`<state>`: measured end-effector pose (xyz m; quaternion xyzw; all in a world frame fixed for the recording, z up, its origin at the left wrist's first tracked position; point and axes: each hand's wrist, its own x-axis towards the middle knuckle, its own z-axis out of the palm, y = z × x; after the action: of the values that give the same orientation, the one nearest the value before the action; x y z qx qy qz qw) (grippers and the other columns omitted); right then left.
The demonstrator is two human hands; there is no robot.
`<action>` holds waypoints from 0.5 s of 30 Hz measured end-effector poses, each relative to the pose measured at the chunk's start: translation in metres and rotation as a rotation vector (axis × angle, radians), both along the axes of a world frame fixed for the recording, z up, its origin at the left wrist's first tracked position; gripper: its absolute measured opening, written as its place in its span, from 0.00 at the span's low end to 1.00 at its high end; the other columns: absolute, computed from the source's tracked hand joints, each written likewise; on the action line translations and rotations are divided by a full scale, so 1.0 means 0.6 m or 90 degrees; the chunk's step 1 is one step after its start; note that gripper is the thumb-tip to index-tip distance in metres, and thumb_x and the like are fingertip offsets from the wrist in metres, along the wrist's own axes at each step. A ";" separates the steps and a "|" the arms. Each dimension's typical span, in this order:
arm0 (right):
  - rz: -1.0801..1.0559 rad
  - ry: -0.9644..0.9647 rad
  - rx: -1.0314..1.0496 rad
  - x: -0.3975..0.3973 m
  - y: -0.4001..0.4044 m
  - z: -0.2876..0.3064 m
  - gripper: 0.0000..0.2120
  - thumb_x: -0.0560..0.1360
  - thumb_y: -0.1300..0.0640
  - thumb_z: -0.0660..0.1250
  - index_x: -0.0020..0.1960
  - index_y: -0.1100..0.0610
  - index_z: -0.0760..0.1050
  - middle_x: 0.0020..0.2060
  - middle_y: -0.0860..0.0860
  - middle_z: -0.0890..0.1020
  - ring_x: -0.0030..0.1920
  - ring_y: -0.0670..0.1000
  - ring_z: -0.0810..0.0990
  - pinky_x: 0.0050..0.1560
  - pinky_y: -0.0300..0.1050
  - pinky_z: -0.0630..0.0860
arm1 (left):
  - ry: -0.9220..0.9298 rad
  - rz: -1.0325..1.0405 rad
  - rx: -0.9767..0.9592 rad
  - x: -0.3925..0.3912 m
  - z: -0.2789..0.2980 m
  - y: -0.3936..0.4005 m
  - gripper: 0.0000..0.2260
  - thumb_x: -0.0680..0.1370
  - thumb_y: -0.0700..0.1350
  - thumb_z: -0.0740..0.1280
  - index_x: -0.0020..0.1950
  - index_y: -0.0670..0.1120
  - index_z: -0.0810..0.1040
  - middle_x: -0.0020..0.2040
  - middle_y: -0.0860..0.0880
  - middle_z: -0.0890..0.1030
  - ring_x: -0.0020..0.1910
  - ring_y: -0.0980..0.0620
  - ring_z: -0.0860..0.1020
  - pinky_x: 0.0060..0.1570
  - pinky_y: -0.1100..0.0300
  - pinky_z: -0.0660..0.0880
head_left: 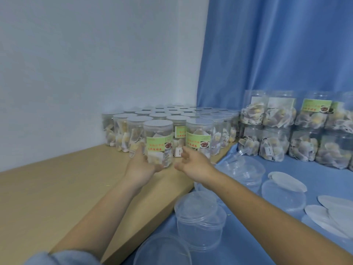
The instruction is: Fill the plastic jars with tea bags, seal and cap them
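A capped clear jar (pixel 158 142) with a green label, full of tea bags, stands at the front of a block of several capped jars (pixel 172 119) on the wooden table (pixel 57 184). My left hand (pixel 142 165) cups the jar's lower left side, fingers curled against its wall. My right hand (pixel 193 161) hovers just right of the jar, fingers loosely spread and holding nothing. Filled uncapped jars (pixel 286 131) are stacked two high at the right.
Clear plastic lids (pixel 200 219) lie stacked on the blue cloth (pixel 248 236) below my right arm, with more lids (pixel 282 196) and white seal discs (pixel 336 213) further right. A white wall and a blue curtain (pixel 277 50) close off the back.
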<state>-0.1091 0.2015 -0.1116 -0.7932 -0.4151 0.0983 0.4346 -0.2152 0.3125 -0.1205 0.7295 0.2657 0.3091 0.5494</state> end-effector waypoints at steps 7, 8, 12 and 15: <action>0.001 0.013 0.064 0.006 -0.068 0.005 0.26 0.75 0.57 0.66 0.72 0.52 0.65 0.67 0.50 0.72 0.63 0.50 0.73 0.63 0.45 0.71 | 0.001 -0.024 0.038 0.054 0.025 -0.087 0.19 0.72 0.30 0.67 0.62 0.40 0.73 0.55 0.45 0.79 0.54 0.48 0.78 0.55 0.53 0.77; -0.012 0.004 0.084 0.012 -0.085 0.013 0.27 0.75 0.58 0.65 0.72 0.52 0.64 0.68 0.51 0.72 0.61 0.50 0.74 0.63 0.45 0.71 | -0.017 -0.039 0.040 0.068 0.034 -0.111 0.17 0.72 0.29 0.66 0.60 0.39 0.74 0.53 0.44 0.80 0.50 0.48 0.78 0.50 0.55 0.78; -0.096 -0.014 0.177 0.059 -0.184 0.041 0.22 0.75 0.63 0.62 0.69 0.53 0.68 0.63 0.51 0.75 0.53 0.52 0.78 0.58 0.48 0.75 | -0.071 -0.113 0.037 0.138 0.071 -0.217 0.14 0.73 0.28 0.62 0.57 0.38 0.75 0.49 0.43 0.80 0.45 0.46 0.79 0.49 0.50 0.78; -0.165 0.002 0.216 0.101 -0.281 0.056 0.21 0.75 0.62 0.63 0.66 0.51 0.70 0.59 0.50 0.77 0.54 0.52 0.79 0.58 0.52 0.76 | -0.089 -0.191 0.013 0.197 0.091 -0.302 0.12 0.74 0.29 0.61 0.55 0.39 0.75 0.50 0.41 0.79 0.47 0.43 0.79 0.52 0.48 0.77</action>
<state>-0.0483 0.0330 -0.0781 -0.7554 -0.3198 -0.0286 0.5712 -0.0971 0.1311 -0.0656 0.7432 0.1117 0.2763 0.5990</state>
